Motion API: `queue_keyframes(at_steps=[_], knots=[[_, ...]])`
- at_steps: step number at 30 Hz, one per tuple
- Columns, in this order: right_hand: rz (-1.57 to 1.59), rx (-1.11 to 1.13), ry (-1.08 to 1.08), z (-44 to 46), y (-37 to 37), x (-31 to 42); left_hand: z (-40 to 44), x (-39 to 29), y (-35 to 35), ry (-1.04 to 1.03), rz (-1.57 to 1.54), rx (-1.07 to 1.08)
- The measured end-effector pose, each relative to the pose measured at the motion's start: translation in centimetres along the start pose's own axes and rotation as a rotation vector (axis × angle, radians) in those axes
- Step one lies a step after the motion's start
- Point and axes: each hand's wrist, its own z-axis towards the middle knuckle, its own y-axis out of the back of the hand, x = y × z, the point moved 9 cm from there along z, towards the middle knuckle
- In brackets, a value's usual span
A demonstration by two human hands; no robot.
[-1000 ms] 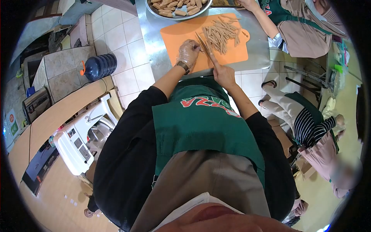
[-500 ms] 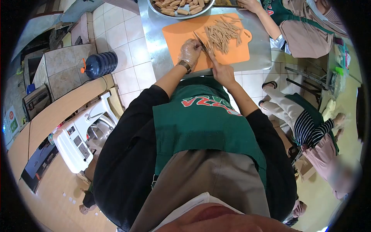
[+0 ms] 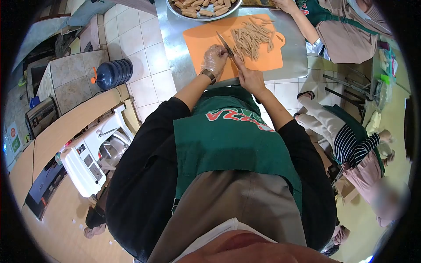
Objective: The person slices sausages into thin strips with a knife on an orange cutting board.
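My right hand (image 3: 251, 79) grips a knife (image 3: 226, 45) over the orange cutting board (image 3: 197, 41), index finger stretched along its back. To the left of the blade, my left hand (image 3: 215, 60) wears a clear plastic glove and has its fingers curled in. Whatever those fingers hold is too small and covered to make out. A loose pile of thin tan sausage strips (image 3: 252, 39) lies on the board, right of the knife. Several whole sausages (image 3: 206, 13) fill a metal bowl (image 3: 188, 18) beyond the board.
The board lies on a metal table (image 3: 171, 44). At the far right corner a co-worker's hand (image 3: 287, 6) touches a tray (image 3: 258, 3). Another person (image 3: 351, 144) stands to the right. Leftward are a blue water jug (image 3: 114, 74) and a white mixer (image 3: 85, 164).
The knife tip has swung slightly up and left, and my right hand has shifted a little left. My left hand stays almost in place. The person at lower left has moved.
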Motion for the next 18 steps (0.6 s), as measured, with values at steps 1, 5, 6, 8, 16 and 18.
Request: queue_keyframes(at_steps=[1, 5, 6, 8, 16, 18], knots=[[-0.011, -0.035, 0.025, 0.2, 0.2, 0.2, 0.0, 0.0, 0.0, 0.002, 0.000, 0.000], [-0.026, -0.025, 0.039, 1.8, -1.1, 0.2, 0.1, -0.7, 0.2, -0.059, 0.070, -0.009], [-0.026, -0.025, 0.034, 1.8, -1.3, 0.2, 0.1, -0.8, 0.1, -0.060, 0.070, -0.010], [-0.029, -0.049, 0.031, 2.0, -1.2, 0.2, 0.1, -0.9, -0.1, -0.051, 0.074, 0.001], [0.032, 0.065, -0.143, -2.8, -0.3, -1.9, 1.2, -0.3, 0.0, 0.035, 0.085, 0.073], [0.033, 0.067, -0.152, -2.9, 0.3, -1.8, 1.8, 0.1, 1.8, 0.148, -0.077, 0.057]])
